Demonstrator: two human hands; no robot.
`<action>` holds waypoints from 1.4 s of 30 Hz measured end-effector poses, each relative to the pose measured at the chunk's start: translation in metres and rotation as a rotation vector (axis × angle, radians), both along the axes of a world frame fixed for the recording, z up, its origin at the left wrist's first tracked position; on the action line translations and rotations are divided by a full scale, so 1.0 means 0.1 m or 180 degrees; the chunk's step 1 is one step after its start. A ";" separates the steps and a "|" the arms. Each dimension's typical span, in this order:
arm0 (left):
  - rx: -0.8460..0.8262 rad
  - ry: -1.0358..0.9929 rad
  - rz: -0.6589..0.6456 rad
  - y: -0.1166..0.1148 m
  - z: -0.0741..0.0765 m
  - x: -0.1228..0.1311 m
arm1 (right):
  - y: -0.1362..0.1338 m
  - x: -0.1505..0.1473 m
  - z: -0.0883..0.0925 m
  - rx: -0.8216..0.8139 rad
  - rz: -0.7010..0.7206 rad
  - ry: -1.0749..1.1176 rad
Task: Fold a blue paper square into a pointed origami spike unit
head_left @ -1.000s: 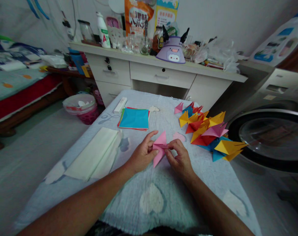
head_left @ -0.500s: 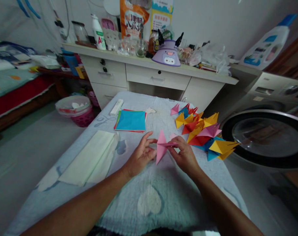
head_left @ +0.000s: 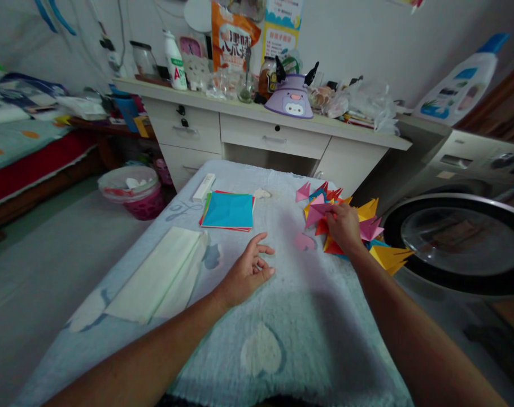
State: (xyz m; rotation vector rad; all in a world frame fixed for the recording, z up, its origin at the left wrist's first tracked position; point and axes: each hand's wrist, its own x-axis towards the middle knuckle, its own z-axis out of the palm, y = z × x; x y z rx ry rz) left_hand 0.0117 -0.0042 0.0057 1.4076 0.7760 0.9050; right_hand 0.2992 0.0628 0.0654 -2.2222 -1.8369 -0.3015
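My right hand reaches to the right side of the cloth-covered table and holds a folded pink paper piece over the pile of folded coloured paper pieces. My left hand rests on the cloth near the middle, fingers loosely spread, holding nothing. A stack of flat coloured paper squares, blue on top, lies beyond my left hand.
A folded white cloth lies at the left of the table, a white tube beside the paper stack. A cluttered white desk stands behind, a washing machine at the right, a pink bin and a bed at the left.
My right hand carried the folded pink piece from the middle of the table to the pile at the right. My left hand let go of it and stayed on the cloth.
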 end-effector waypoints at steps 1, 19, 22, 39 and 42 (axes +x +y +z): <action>-0.0006 0.0018 -0.0021 0.00 0.00 0.00 | 0.05 -0.01 0.00 -0.0089 -0.0103 -0.0043; -0.0059 0.0037 -0.0216 0.01 -0.04 -0.02 | 0.32 0.01 -0.16 -0.0728 -0.0540 -0.0032; -0.0047 0.0047 -0.0231 0.02 -0.05 -0.02 | 0.32 0.02 -0.14 -0.0735 -0.0548 -0.0058; 0.0090 0.0224 0.0155 0.04 0.04 -0.05 | 0.18 -0.21 0.05 0.0037 -0.0541 -0.0024; 0.0300 0.0418 0.0708 0.09 0.04 -0.09 | 0.03 -0.50 0.04 0.0735 0.0029 0.0182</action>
